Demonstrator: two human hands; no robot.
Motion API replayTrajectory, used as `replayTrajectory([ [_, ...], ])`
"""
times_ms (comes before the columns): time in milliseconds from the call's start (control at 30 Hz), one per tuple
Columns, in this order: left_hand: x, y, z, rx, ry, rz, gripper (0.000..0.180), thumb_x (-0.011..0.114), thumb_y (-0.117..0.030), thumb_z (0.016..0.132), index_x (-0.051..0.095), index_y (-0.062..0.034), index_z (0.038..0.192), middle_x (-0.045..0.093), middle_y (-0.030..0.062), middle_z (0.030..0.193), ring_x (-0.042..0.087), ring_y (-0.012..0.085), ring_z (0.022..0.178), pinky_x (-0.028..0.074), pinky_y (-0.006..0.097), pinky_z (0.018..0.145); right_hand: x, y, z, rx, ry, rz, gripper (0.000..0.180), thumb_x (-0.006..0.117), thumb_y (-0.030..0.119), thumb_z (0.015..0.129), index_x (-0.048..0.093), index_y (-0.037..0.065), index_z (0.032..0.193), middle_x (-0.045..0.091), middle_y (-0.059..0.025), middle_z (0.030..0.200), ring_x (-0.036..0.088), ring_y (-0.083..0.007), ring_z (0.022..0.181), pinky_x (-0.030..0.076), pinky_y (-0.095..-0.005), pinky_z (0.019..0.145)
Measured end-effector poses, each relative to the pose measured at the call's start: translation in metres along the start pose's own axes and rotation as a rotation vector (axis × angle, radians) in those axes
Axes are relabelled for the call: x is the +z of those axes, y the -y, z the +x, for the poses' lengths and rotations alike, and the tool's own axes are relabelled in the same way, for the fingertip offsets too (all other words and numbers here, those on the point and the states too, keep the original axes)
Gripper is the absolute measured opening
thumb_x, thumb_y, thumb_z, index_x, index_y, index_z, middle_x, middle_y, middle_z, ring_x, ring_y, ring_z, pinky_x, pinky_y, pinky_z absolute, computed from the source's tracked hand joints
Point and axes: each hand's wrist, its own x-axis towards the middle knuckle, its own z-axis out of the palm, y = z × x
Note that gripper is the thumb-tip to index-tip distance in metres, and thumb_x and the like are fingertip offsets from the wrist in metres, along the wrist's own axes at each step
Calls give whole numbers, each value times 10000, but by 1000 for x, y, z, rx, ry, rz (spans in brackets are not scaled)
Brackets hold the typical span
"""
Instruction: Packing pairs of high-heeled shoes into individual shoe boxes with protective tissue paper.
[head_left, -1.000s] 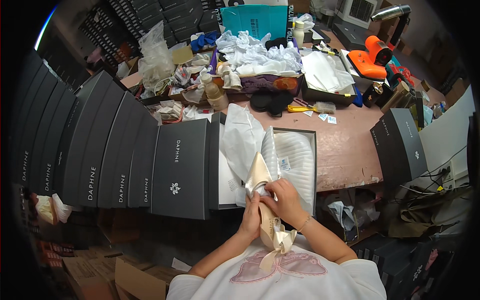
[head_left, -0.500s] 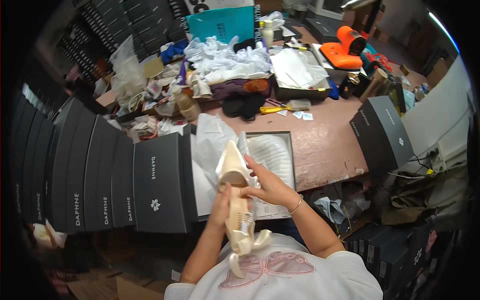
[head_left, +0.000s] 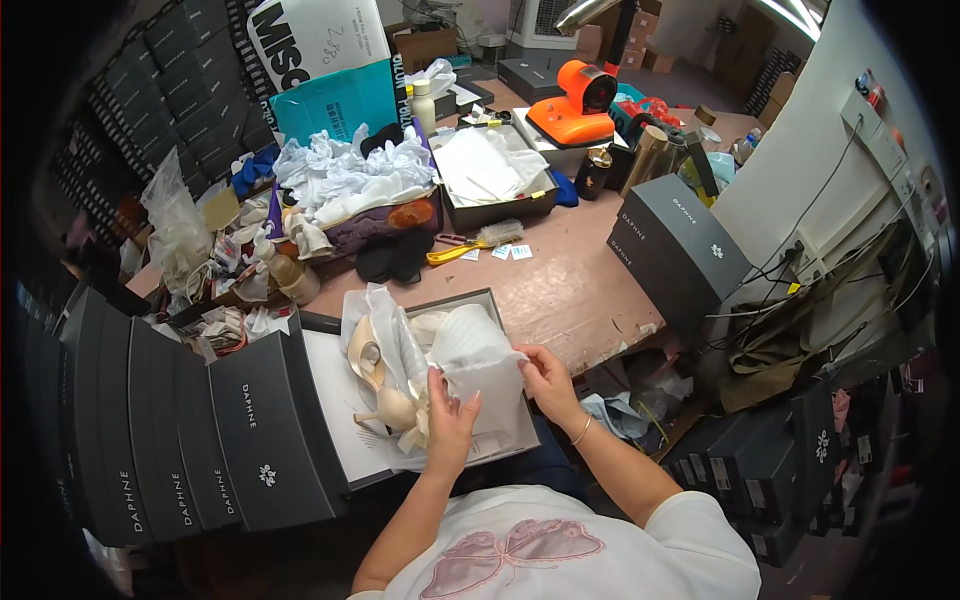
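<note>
A cream high-heeled shoe with a ribbon bow lies on its side on translucent wrapping paper, at the left part of an open dark shoebox. My left hand is beside the shoe's bow, fingers apart, its fingertips at the shoe and paper. In a pinch, my right hand grips the edge of a thin tissue sheet spread over the right half of the box. What lies under that sheet is mostly hidden. The box's white-lined lid sits to the left.
Dark shoeboxes stand in a row at left; another shoebox is at the table's right. Behind are a yellow-handled brush, crumpled white paper, a tray of sheets and an orange device.
The shoe has gone from both hands down onto the paper at the box. My right hand has moved to the tissue sheet and pinched it. The whole view has shifted.
</note>
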Motion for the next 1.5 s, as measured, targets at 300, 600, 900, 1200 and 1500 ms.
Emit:
replayTrajectory([
  [300,25,83,-5,567,394,878,610,660,-233,849,399,-14,1356,485,201,1315,421,341,1270,271,437,1109,58,91,-4,-348,670,-270,390,567,74,847,529,-15,1225,589,-248,1157,604,-363,1042,458,-418,927],
  [600,-9,29,-21,71,84,300,402,645,-144,894,538,10,1250,578,172,1219,564,294,1136,444,368,972,63,-44,90,-185,508,-1104,591,493,53,836,313,-55,1388,648,-244,797,642,-388,727,512,-478,675],
  [900,-5,-7,-11,-444,72,-769,528,562,-343,958,425,-20,1352,522,106,1299,515,230,1198,420,349,1005,31,53,59,-40,294,-169,222,584,194,932,634,-16,983,591,-41,710,500,-71,655,425,-256,586],
  [1200,-33,-31,0,-342,63,-702,191,599,-100,876,615,15,1027,659,78,925,674,163,764,566,310,676,5,141,17,-18,467,-228,163,648,129,889,658,-7,978,650,-77,796,622,-148,760,497,-269,623],
  [1500,4,-44,-16,-46,-217,-482,333,561,-20,862,515,25,1188,589,91,1103,605,179,990,510,309,829,29,147,-55,-488,425,-776,465,766,123,703,563,69,1119,557,-121,1110,568,-327,1020,504,-378,814],
])
